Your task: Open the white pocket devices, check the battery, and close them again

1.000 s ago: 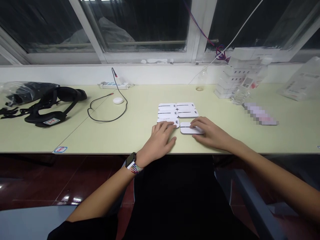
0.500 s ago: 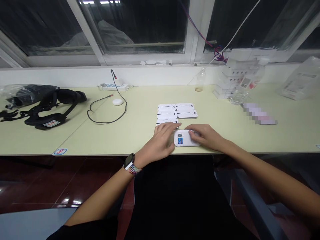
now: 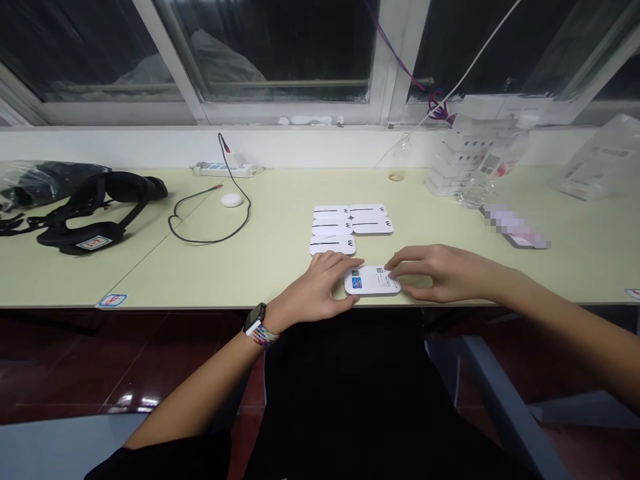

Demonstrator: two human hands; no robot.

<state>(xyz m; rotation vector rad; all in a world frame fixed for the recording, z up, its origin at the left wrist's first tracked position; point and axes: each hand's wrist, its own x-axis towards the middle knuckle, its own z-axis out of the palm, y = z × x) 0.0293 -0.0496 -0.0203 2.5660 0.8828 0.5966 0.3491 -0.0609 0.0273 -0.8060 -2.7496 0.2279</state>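
- A small white device (image 3: pixel 373 281) lies flat near the front edge of the worktop (image 3: pixel 280 267), label side up, with a blue sticker and a printed code at its left end.
- The left hand (image 3: pixel 320 290) rests at its left end, fingers loosely curled against the edge and thumb at the near side; it touches the device without closing round it.
- The right hand (image 3: pixel 440 272) sits at the right end, fingertips on the far right corner, palm hovering low; open, nothing clasped.
- Judging by its look, the device is a light, rigid plastic shell with rounded corners and a smooth skin, so it may slide on the worktop when pushed.
- The best hold seems to be a pinch across its short ends or long edges, thumb below and fingers above, clear of the label.
- Five like devices (image 3: pixel 350 227) lie face up in rows just beyond, apart from both hands.
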